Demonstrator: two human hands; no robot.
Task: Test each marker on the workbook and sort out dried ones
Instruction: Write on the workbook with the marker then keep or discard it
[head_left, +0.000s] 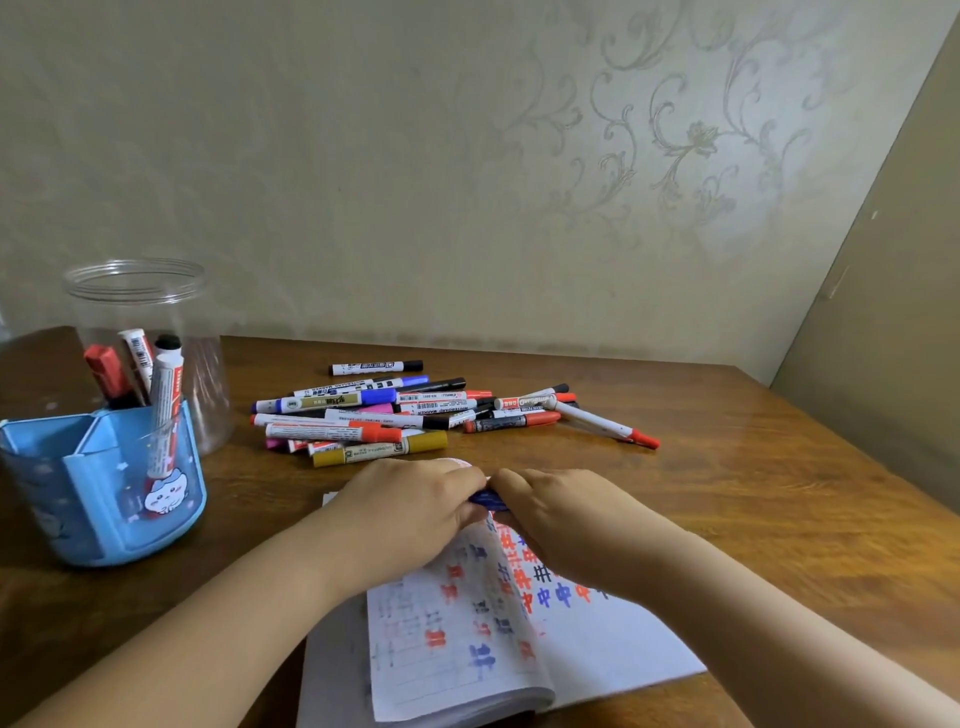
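We start with the brown wooden table (727, 519), which carries everything here. On its near edge lies the open white paper workbook (519, 649), its pages already covered in red, blue and black test strokes. At the left stand a blue plastic pen holder with a cartoon cat (104, 493) and, behind it, a clear plastic jar (140, 312); a few markers stand in them, though we cannot tell which container holds which. Beyond the workbook sprawls the loose pile of mixed whiteboard markers (415, 410), most of them capped.

Over the top of the workbook, our left hand (410, 504) and right hand (561, 514) meet, fingers of both curled round a dark blue marker (488, 500), of which only a short stretch shows between them. We judge this is a cap being pulled or pressed.

The risks: a sudden release could jerk the tip across a hand or the table; the raised page could crease under our wrists; and a tested marker laid near the pile could be mixed back in.
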